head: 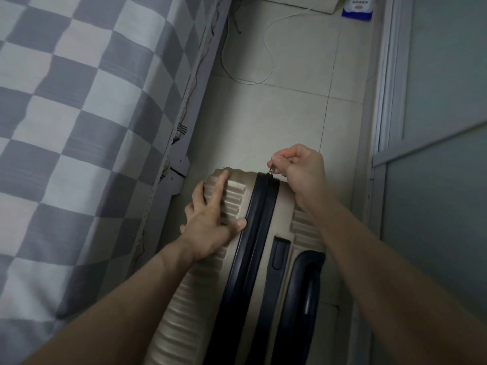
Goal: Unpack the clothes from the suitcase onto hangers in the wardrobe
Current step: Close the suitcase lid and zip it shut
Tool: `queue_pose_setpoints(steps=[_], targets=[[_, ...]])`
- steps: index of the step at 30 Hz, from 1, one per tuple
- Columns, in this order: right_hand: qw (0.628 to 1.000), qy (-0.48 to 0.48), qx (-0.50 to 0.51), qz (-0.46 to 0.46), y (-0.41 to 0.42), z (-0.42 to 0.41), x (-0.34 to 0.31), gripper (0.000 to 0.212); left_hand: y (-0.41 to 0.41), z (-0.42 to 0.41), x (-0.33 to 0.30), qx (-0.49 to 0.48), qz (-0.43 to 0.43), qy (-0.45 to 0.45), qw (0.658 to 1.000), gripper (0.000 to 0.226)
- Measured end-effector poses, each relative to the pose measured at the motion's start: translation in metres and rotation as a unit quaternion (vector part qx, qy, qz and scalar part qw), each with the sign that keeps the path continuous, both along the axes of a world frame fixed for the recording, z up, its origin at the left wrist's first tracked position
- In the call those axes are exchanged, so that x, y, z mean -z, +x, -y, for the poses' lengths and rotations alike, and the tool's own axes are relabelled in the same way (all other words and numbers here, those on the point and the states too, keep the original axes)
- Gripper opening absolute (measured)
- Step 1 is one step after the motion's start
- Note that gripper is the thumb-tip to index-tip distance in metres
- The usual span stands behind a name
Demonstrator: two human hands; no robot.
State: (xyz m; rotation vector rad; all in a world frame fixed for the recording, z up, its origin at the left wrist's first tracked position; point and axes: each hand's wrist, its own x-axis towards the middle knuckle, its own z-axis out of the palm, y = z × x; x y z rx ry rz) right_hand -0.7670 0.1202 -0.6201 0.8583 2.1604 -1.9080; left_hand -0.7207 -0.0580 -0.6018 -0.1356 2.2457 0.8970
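Note:
A beige ribbed hard-shell suitcase (282,206) stands on its edge on the tiled floor, closed, with a black zipper band (253,233) running down its middle and a black handle (303,291) on its right half. My right hand (300,169) pinches the small metal zipper pull (271,170) at the far top corner of the band. My left hand (210,219) presses flat on the ribbed left shell, fingers spread and wrapping its edge. No clothes, hangers or wardrobe interior are in view.
A bed with a grey-and-white checked cover (79,127) fills the left side, close against the suitcase. A frosted sliding door (434,127) runs along the right. A white cable (266,64) loops on the floor ahead, near a blue-and-white packet (358,10).

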Motion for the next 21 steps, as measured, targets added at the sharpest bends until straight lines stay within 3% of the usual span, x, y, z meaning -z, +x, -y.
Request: queue_pose_setpoints(steps=[6,14,18,21], targets=[[0.997,0.07,-0.021,-0.032,0.028,0.006,-0.02,0.022,0.0,-0.004,-0.001,-0.011,0.007,-0.005,1.0,0.08],[0.991,0.133,-0.002,0.002,0.059,0.022,-0.02,0.011,0.0,0.0,-0.005,-0.001,0.02,0.008,1.0,0.073],[0.989,0.14,0.033,-0.042,0.075,0.03,-0.032,0.025,0.004,0.001,-0.003,0.004,0.007,0.028,1.0,0.072],[0.98,0.189,-0.001,-0.064,0.094,0.045,-0.041,0.016,0.007,0.001,-0.001,0.004,-0.014,0.032,0.999,0.07]])
